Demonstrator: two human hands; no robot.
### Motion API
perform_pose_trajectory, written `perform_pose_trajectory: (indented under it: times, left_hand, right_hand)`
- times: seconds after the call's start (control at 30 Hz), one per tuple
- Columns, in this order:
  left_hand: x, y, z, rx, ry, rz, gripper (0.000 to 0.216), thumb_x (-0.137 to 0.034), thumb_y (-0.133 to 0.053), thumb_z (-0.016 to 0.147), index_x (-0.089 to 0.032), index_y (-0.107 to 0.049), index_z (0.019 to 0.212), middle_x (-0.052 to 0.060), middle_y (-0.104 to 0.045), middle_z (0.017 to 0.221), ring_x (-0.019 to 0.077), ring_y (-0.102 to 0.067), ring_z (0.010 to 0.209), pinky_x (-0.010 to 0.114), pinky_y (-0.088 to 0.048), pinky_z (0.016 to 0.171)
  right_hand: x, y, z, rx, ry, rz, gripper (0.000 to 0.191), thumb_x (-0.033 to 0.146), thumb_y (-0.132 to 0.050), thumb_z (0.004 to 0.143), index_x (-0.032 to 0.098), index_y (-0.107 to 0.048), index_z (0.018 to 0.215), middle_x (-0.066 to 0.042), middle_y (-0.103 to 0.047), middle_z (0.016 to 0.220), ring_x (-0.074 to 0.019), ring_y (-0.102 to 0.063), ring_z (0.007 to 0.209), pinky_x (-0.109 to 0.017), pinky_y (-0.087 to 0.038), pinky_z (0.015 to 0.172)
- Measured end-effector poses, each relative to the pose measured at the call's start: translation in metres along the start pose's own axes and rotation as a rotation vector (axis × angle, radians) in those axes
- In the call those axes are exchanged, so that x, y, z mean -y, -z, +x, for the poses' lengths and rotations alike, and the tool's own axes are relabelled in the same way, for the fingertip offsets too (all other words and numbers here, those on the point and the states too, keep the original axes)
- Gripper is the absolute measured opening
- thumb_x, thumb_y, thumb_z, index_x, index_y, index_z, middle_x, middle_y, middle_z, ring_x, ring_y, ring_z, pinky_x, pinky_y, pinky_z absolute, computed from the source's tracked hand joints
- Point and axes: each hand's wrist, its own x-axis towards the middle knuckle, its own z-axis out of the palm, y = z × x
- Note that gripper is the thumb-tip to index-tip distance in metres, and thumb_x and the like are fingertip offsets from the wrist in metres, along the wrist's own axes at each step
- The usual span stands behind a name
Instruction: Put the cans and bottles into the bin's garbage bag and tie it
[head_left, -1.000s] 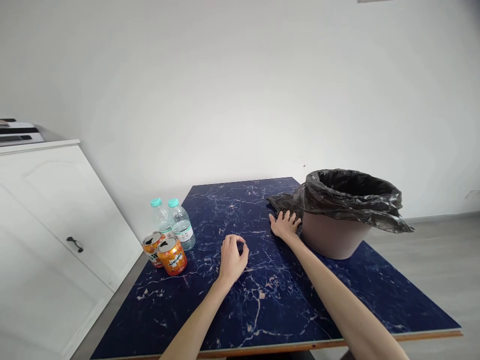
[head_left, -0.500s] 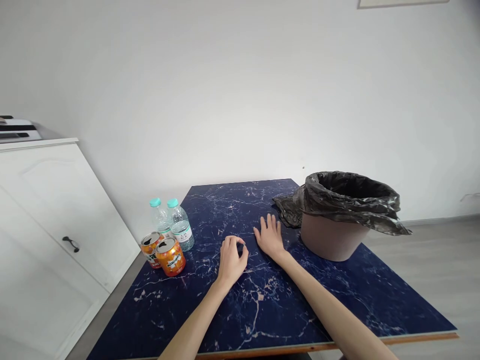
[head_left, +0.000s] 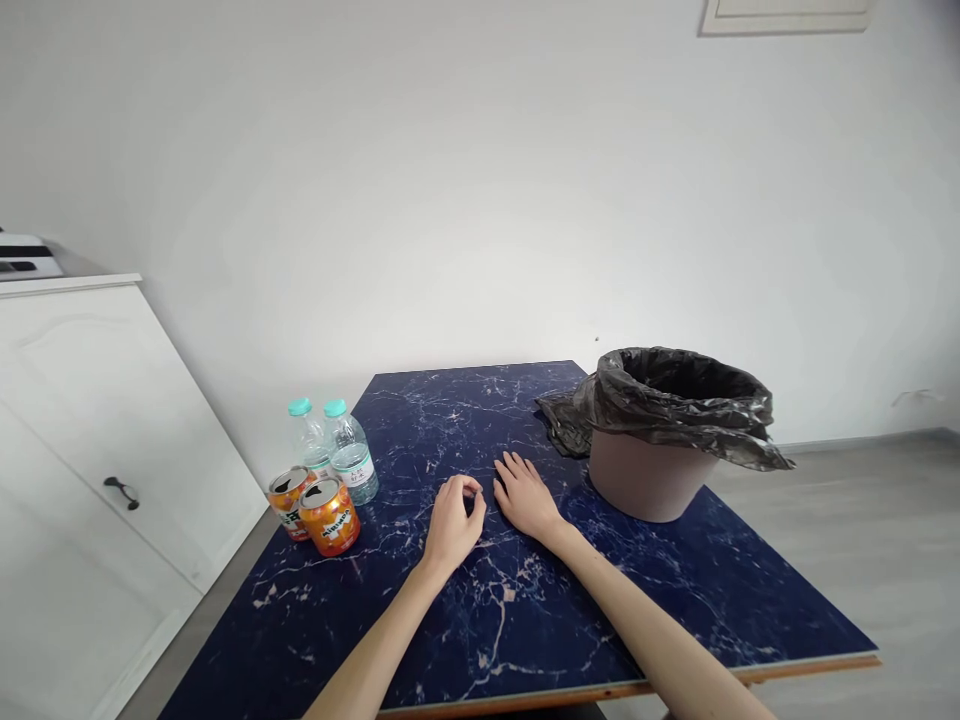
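My left hand (head_left: 454,520) rests on the dark blue marbled table (head_left: 420,620), its fingers loosely curled and the thumb a little apart from them, around nothing. Just right of it, my right hand (head_left: 526,498) lies palm down and flat, with its fingers stretched forward and nothing under them that I can see. To the left of my left hand stand two orange drink cans, a front can (head_left: 330,518) and a rear can (head_left: 287,505), both with opened tops. Behind them are two clear bottles with turquoise caps, a right bottle (head_left: 352,455) and a left bottle (head_left: 309,435).
A brownish bin (head_left: 649,482) lined with a black plastic bag (head_left: 675,415) stands on the table's right side. Part of the bag spreads onto the tabletop. A white cabinet (head_left: 97,400) is at the left, and a pale wall (head_left: 450,200) lies behind the table.
My right hand has drawn slightly back and left, closer to my left hand, and now lies flatter. The whole view has shifted a little; bottles, cans and bin keep their places on the table.
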Motion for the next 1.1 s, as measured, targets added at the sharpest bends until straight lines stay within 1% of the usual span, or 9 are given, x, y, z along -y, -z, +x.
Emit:
perform_pose_trajectory:
  times: [0.17,0.23,0.4,0.77,0.87,1.1]
  left_hand:
    - [-0.006,0.003,0.000,0.043,-0.011,-0.011,0.008,-0.021,-0.052,0.097,-0.025,-0.059,0.098,0.004,-0.071,0.094,0.0209,-0.071,0.083,0.038,-0.058,0.081]
    - [-0.009,0.005,0.000,0.055,-0.023,-0.004,0.009,-0.021,-0.051,0.097,-0.025,-0.059,0.098,0.004,-0.070,0.092,0.0213,-0.070,0.081,0.038,-0.058,0.080]
    - [-0.015,0.007,-0.001,0.072,-0.052,0.019,0.011,-0.017,-0.051,0.094,-0.025,-0.059,0.095,0.004,-0.068,0.092,0.0221,-0.068,0.084,0.039,-0.057,0.083]
    - [-0.015,0.006,-0.001,0.099,-0.063,0.045,0.012,-0.015,-0.051,0.095,-0.025,-0.058,0.095,0.004,-0.067,0.094,0.0216,-0.067,0.087,0.038,-0.055,0.085]
    - [-0.016,0.007,-0.001,0.103,-0.065,0.053,0.013,-0.014,-0.051,0.095,-0.025,-0.058,0.095,0.004,-0.067,0.094,0.0217,-0.066,0.087,0.038,-0.055,0.085]
    - [-0.017,0.006,-0.001,0.113,-0.082,0.082,0.012,-0.015,-0.051,0.095,-0.025,-0.058,0.096,0.004,-0.067,0.094,0.0233,-0.067,0.089,0.039,-0.055,0.085]
  right_hand:
    - [-0.001,0.003,-0.003,0.000,0.013,0.023,0.056,0.032,-0.035,0.109,0.011,-0.052,0.158,-0.016,-0.043,0.168,-0.0290,-0.033,0.159,-0.047,-0.024,0.130]
    - [-0.001,0.003,-0.003,0.000,0.016,0.030,0.056,0.033,-0.035,0.109,0.011,-0.052,0.157,-0.016,-0.043,0.168,-0.0291,-0.033,0.159,-0.047,-0.024,0.130]
    - [-0.003,0.003,-0.002,0.008,0.023,0.045,0.057,0.034,-0.034,0.109,0.011,-0.052,0.157,-0.014,-0.043,0.168,-0.0293,-0.033,0.159,-0.047,-0.024,0.130]
    - [-0.004,0.003,-0.003,0.007,0.027,0.057,0.056,0.033,-0.034,0.109,0.011,-0.052,0.157,-0.014,-0.043,0.168,-0.0297,-0.032,0.160,-0.048,-0.025,0.130]
    - [-0.003,0.003,-0.003,0.000,0.025,0.055,0.055,0.032,-0.035,0.108,0.014,-0.053,0.157,-0.014,-0.044,0.168,-0.0290,-0.033,0.159,-0.048,-0.025,0.130]
    - [-0.002,0.003,-0.003,-0.006,0.027,0.048,0.054,0.032,-0.036,0.108,0.014,-0.054,0.156,-0.013,-0.045,0.167,-0.0295,-0.033,0.159,-0.049,-0.025,0.129]
